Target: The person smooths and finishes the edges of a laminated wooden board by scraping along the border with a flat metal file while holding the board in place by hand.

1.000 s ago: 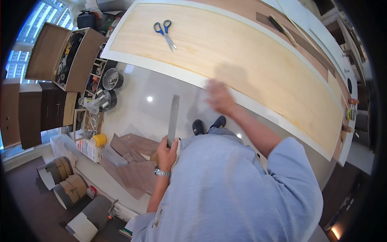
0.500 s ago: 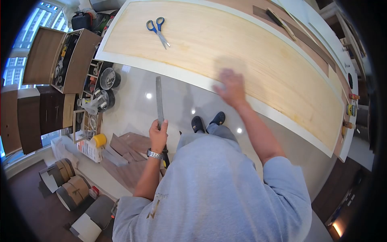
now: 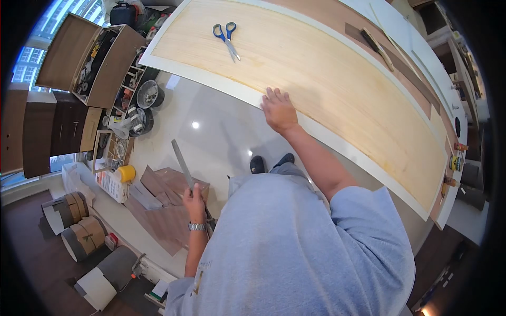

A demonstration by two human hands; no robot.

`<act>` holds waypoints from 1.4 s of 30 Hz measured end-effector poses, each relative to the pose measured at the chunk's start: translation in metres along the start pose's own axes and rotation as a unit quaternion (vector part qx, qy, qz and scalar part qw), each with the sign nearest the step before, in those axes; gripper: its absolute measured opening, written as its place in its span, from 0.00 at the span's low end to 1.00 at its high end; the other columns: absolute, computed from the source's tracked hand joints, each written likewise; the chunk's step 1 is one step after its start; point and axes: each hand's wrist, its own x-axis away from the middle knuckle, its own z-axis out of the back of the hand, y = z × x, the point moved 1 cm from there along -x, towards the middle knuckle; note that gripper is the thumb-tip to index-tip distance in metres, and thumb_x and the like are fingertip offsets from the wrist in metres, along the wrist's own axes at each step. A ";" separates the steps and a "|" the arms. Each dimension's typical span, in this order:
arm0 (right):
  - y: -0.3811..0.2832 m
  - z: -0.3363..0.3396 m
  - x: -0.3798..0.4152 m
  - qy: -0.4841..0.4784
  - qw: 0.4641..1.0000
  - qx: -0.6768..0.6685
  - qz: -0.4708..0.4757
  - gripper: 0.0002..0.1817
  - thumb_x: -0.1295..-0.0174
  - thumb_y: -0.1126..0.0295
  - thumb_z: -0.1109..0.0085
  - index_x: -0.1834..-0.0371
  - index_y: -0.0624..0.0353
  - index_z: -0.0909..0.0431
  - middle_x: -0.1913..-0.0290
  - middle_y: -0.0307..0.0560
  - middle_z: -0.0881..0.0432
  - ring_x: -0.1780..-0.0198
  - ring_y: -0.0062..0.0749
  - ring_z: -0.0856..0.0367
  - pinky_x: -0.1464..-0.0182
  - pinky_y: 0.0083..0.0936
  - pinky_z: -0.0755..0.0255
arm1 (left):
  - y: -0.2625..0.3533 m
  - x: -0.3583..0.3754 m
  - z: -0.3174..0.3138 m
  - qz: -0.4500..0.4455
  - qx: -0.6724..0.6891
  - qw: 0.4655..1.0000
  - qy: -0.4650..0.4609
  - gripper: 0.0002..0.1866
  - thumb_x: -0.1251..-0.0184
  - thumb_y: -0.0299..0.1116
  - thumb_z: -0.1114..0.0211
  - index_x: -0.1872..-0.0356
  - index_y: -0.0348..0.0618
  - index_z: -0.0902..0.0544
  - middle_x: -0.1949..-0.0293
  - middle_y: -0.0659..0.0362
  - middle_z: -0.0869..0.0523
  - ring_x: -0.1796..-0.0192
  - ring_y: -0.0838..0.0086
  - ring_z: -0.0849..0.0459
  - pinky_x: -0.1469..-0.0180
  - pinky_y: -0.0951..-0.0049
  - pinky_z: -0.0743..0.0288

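Note:
A long flat metal file point(image 3: 182, 162) is in my left hand point(image 3: 194, 204), low at my left side over the floor, its tip pointing up and away. My fingers wrap round its lower part. My right hand point(image 3: 279, 109) lies on the near white edge of a wooden panel point(image 3: 327, 79), fingers spread a little and nothing in them. Blue-handled scissors point(image 3: 227, 41) rest slightly open on the panel, up and left of my right hand. A brush with a wooden handle point(image 3: 377, 49) lies beyond the panel's far edge.
Brown sheet pieces point(image 3: 163, 210) lie on the floor at the left, near a yellow container point(image 3: 125, 173). Buckets point(image 3: 150, 95) and an open tool cabinet point(image 3: 108, 63) stand further back. Rolls of material point(image 3: 84, 237) lie lower left. Small bottles point(image 3: 456, 163) stand at the right.
My right hand has moved left and come to rest on the panel's edge. My left hand has lowered with the file, which now tilts more to the left. The view has shifted.

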 end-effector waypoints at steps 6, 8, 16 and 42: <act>-0.017 0.018 0.000 -0.016 0.998 0.050 -0.021 0.33 0.30 0.45 0.42 0.35 0.62 0.21 0.24 0.52 0.30 0.23 0.51 0.33 0.25 0.58 0.40 | -0.016 0.009 0.013 0.034 0.017 0.999 0.009 0.15 0.23 0.41 0.34 0.68 0.46 0.24 0.81 0.70 0.29 0.83 0.85 0.33 0.81 0.79 0.39; -0.019 0.013 -0.001 -0.016 0.997 0.066 -0.026 0.32 0.30 0.45 0.40 0.36 0.62 0.20 0.25 0.52 0.28 0.24 0.52 0.31 0.26 0.55 0.38 | -0.017 0.008 0.013 0.025 -0.005 1.000 0.001 0.14 0.23 0.41 0.34 0.68 0.46 0.23 0.81 0.70 0.29 0.83 0.86 0.33 0.81 0.78 0.39; -0.015 0.002 -0.007 -0.029 0.996 0.062 -0.053 0.35 0.28 0.43 0.46 0.32 0.62 0.23 0.24 0.50 0.28 0.24 0.49 0.32 0.25 0.55 0.39 | 0.010 -0.016 0.010 -0.068 0.040 0.996 -0.045 0.13 0.22 0.38 0.35 0.68 0.46 0.24 0.80 0.70 0.27 0.81 0.86 0.31 0.79 0.79 0.37; 0.109 0.059 -0.006 -0.101 0.990 0.072 0.068 0.35 0.24 0.39 0.56 0.20 0.43 0.34 0.15 0.45 0.45 0.14 0.41 0.52 0.17 0.56 0.62 | -0.001 0.031 -0.124 -0.026 0.527 0.826 0.197 0.11 0.22 0.31 0.36 0.48 0.38 0.25 0.51 0.49 0.13 0.50 0.53 0.09 0.44 0.50 0.13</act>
